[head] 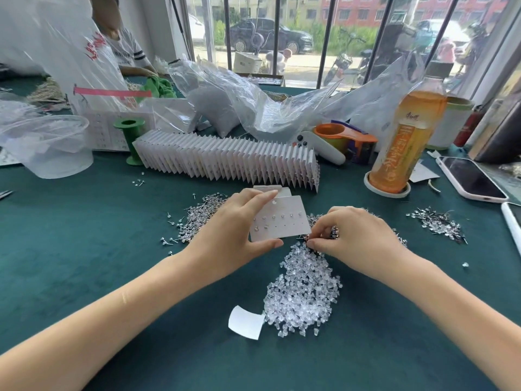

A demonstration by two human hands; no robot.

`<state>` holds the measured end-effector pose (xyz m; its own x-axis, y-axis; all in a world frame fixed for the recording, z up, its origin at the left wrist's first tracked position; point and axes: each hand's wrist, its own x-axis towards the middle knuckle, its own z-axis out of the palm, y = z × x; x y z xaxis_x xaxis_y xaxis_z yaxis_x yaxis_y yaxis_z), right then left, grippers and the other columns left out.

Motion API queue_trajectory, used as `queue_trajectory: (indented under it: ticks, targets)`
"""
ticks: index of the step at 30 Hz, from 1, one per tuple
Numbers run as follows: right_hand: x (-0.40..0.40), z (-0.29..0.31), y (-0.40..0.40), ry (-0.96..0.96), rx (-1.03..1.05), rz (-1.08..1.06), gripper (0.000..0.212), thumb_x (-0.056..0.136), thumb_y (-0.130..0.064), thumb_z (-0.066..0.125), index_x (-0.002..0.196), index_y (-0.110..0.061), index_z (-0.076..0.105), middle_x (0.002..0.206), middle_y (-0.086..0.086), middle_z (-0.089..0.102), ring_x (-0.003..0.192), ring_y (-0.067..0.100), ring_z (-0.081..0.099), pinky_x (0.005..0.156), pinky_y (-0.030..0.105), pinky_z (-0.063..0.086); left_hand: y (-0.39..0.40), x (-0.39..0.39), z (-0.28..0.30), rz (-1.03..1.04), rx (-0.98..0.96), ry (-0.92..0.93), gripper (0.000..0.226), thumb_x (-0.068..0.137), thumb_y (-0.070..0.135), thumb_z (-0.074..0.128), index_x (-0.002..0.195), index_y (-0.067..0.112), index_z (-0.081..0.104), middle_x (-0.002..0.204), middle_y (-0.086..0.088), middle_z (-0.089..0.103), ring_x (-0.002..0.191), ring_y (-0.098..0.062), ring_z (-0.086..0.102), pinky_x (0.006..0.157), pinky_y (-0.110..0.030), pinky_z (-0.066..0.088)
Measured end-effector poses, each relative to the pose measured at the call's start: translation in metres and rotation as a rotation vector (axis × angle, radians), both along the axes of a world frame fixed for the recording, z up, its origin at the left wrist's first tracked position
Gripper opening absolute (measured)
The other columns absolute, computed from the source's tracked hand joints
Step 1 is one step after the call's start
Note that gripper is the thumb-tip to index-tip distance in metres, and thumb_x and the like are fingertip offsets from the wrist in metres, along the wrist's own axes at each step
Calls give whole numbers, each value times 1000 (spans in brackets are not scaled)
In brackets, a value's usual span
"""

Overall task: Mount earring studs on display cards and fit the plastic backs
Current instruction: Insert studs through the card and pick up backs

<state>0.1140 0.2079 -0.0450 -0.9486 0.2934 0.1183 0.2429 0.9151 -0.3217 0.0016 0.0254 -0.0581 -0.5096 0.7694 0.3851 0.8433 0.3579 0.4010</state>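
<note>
**Card half filled, next stud being picked**

At centre frame the left hand [234,235] holds the display card [279,220] by its edges, thumb along the lower edge and forefinger at the top, face up and tilted. Just right of it the right hand [358,235] has its fingertips curled together, pinching at something tiny over a dark stud pile; what exactly it grips is too small to tell.

The card looks light and thin, stiff enough to hold by the rim yet likely to bend if squeezed, so edge contact suits it. The studs are tiny, hard and slippery-looking; a fingertip pinch on the post seems best.

On the card I count about eight studs, six in the upper row and two below. Three loose stud heaps show: one left of the card [197,218], one under the right hand, one at right [437,224]. One heap of clear plastic backs [304,292] lies lower centre on the green table [84,263]. One long row of finished cards [228,159] stands behind.
</note>
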Motion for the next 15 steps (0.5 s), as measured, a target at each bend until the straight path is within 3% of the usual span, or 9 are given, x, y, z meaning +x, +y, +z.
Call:
queue_trajectory:
  ticks: [4,9,12,15]
  targets:
    - [-1,0,-2,6,22,-12,16,83,-43,67,70,-40,58,78,-16,57,79,8,52,60,27,34,0,0,0,-7,-7,8,79,75,39,75,142,19,38,135,5,45,120,-5,36,97,-5,18]
    - [2,3,5,32,-58,-51,9,79,-35,68,70,-34,68,74,-18,63,72,1,55,56,21,37,-1,0,-1,-13,-3,-5,78,77,40,74,143,21,37,134,8,43,116,3,33,94,4,13]
    - [4,8,18,90,-235,-58,11,77,-32,72,66,-32,70,69,-16,66,57,-4,53,57,25,38,-1,0,-1,-17,-3,-22,78,77,41,72,144,23,35,132,10,43,118,-3,37,97,-9,24]
    - [6,9,23,46,-245,-35,12,77,-31,73,65,-32,70,68,-15,66,58,-5,53,61,26,42,-1,2,-3,-14,-19,-23,78,78,43,71,144,24,34,132,8,44,117,-7,40,98,-19,31]
